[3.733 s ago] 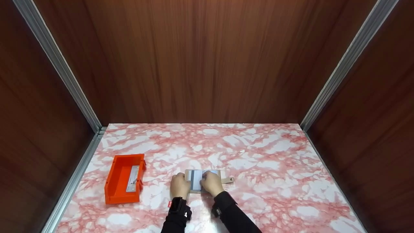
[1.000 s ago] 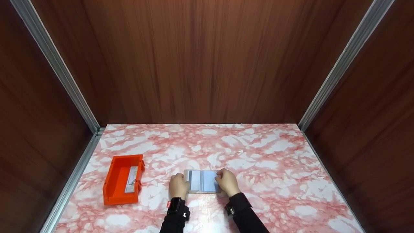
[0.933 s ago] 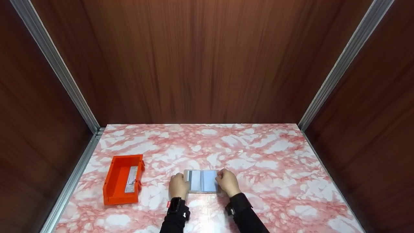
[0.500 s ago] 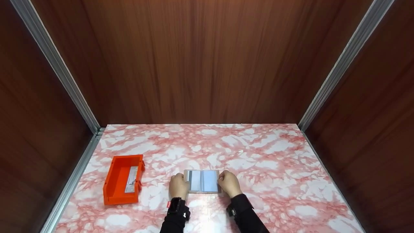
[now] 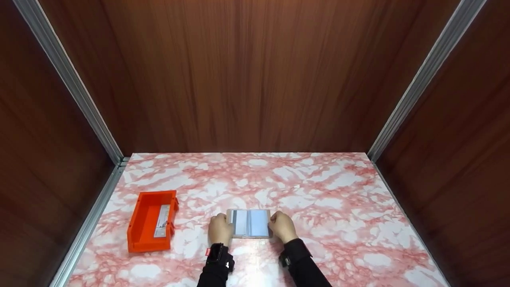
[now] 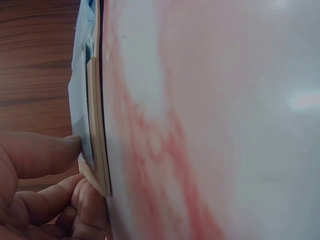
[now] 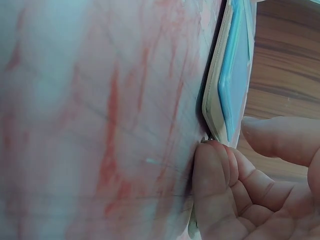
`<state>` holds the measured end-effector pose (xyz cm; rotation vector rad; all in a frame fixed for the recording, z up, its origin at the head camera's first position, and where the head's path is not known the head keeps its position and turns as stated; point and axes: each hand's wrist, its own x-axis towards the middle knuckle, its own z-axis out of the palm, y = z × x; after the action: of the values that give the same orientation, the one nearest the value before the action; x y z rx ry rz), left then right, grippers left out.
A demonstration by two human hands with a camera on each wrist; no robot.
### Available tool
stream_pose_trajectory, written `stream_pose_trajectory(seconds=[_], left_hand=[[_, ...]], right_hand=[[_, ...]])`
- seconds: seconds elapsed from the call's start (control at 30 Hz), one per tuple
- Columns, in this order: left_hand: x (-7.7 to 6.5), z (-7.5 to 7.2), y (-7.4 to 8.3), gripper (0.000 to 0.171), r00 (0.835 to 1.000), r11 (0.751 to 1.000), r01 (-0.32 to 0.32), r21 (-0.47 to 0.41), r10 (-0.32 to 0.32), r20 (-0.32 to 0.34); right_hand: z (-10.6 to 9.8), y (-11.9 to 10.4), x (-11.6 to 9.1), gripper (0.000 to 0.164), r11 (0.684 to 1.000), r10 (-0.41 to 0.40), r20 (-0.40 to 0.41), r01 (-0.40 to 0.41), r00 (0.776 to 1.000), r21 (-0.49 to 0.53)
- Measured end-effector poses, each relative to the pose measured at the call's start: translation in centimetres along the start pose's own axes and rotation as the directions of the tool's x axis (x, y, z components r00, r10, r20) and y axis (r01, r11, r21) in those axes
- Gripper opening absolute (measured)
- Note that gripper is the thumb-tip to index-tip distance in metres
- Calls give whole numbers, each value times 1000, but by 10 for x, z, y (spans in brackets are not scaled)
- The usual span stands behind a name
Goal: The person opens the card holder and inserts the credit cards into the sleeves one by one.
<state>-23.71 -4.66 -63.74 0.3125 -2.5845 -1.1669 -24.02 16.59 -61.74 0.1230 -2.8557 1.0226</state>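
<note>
Wood-grain panels enclose a red-and-white marbled tabletop. On it, an open card holder lies between both hands, right of an orange bin. The left hand pinches the holder's left edge. The right hand's fingers curl against the right edge; whether they grip cannot be determined.

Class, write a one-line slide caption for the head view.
Left hand pinching one end of an open booklet, right hand at the other, orange bin off to the left.

Right hand — shifted to booklet's right edge, blue page uncovered
</note>
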Motion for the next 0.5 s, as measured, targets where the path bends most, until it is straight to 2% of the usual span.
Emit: stream_pose_trajectory(seconds=[0.3,0.5], left_hand=[[0,0,-1,18,1000,1000,-23,8,23,-15],[0,0,-1,17,1000,1000,-15,6,15,-17]], right_hand=[[1,-2,0,11,1000,-2,-17,2,1000,-22],[1,-3,1,12,1000,3,-9,-3,1000,-18]])
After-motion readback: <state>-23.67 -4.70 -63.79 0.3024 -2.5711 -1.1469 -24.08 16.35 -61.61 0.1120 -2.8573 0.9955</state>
